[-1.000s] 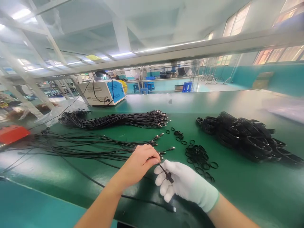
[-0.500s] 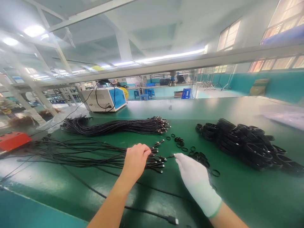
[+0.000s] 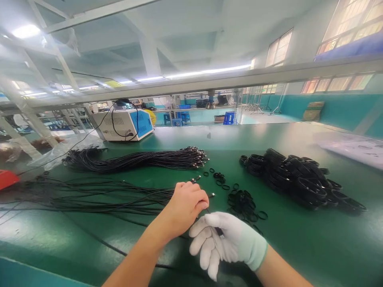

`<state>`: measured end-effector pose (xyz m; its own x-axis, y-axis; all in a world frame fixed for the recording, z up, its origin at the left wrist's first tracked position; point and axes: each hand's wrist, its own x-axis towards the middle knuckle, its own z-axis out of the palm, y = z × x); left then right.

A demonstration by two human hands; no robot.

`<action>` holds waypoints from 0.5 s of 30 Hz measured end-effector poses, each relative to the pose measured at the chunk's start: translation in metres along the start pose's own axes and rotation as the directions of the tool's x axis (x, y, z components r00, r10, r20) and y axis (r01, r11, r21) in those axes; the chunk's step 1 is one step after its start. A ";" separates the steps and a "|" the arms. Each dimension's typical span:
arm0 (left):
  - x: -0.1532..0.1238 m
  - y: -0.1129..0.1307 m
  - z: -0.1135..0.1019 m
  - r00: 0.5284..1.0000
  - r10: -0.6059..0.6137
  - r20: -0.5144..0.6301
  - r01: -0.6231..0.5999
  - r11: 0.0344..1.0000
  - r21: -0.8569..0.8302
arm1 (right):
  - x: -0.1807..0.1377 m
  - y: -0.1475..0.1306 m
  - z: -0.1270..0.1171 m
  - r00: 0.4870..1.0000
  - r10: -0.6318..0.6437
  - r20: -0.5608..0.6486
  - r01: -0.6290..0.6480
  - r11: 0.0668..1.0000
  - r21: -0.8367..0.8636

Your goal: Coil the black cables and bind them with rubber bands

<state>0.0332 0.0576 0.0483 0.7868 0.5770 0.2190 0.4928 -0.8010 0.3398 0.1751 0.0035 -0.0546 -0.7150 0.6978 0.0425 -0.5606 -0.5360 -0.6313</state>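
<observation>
My bare left hand (image 3: pixel 185 207) is closed in a pinch on a thin black cable at the near middle of the green table (image 3: pixel 299 239). My right hand (image 3: pixel 223 241), in a white glove, pinches the black connector end (image 3: pixel 219 231) of that cable between thumb and forefinger, its other fingers hanging loose. Both hands touch each other just in front of a loose spread of black cables (image 3: pixel 89 193). A small heap of black rings (image 3: pixel 243 203) lies right behind my right hand.
A bundled sheaf of black cables (image 3: pixel 134 159) lies further back. A big pile of coiled black cables (image 3: pixel 299 177) sits at the right. A white and blue machine (image 3: pixel 122 124) stands at the back left, a red object (image 3: pixel 4 178) at the left edge.
Half a second ago both hands reached out to the cable ends and rings. They have drawn back toward me and come together, now holding one cable end between them.
</observation>
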 end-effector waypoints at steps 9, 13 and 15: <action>0.003 -0.010 0.032 1.000 -0.001 0.025 0.004 0.994 -0.109 | -0.014 -0.012 0.009 0.977 -0.180 0.112 0.180 0.984 0.011; -0.028 -0.040 0.053 0.975 -0.213 -0.060 0.220 0.963 0.154 | -0.030 -0.042 0.018 0.862 -0.502 -0.073 0.506 0.860 0.057; -0.048 -0.047 0.064 0.982 -0.155 -0.104 0.177 0.949 0.262 | -0.035 -0.056 0.020 0.813 -0.563 -0.145 0.575 0.816 0.057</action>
<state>-0.0041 0.0573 -0.0366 0.6580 0.7074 0.2580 0.7043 -0.6994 0.1213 0.2237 -0.0003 -0.0052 -0.2051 0.9385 0.2779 -0.8925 -0.0628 -0.4467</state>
